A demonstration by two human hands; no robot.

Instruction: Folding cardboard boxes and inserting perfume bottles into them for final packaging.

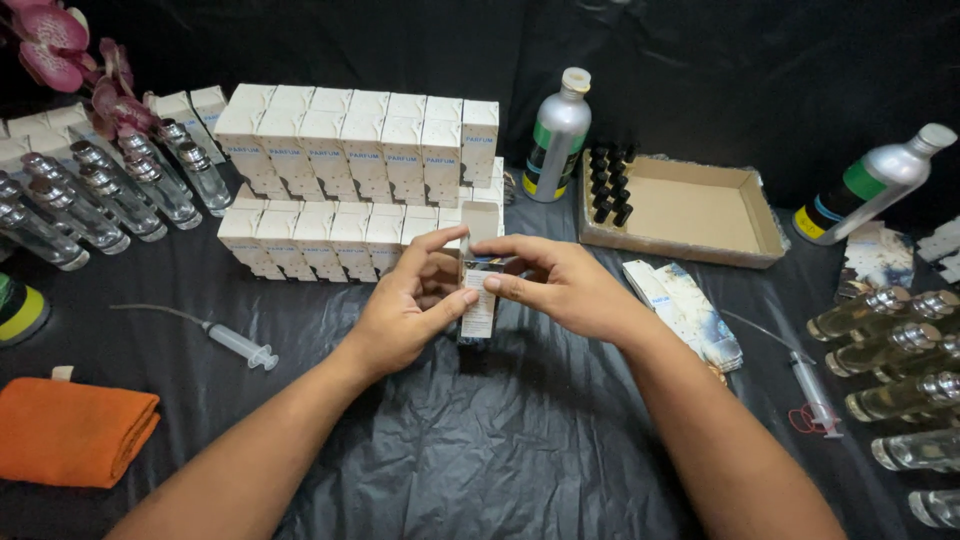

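Both my hands meet at the middle of the black-covered table over a small clear perfume bottle [479, 318] with a white label on its front. My left hand [408, 310] grips the bottle from the left, thumb on the label. From the right, my right hand [558, 285] presses its fingers on the label's top. An open white box [481, 226] stands just behind the bottle. Behind it are two stacked rows of white perfume boxes [350, 175].
Clear bottles lie at the far left [90, 195] and right [895, 370]. Two silver metal bottles [556, 135] [873, 183] flank a cardboard tray [690, 212] holding black caps. Syringes [238, 343] [812, 388], an orange cloth [72, 430], label sheets [690, 305] and pink flowers [70, 60] surround.
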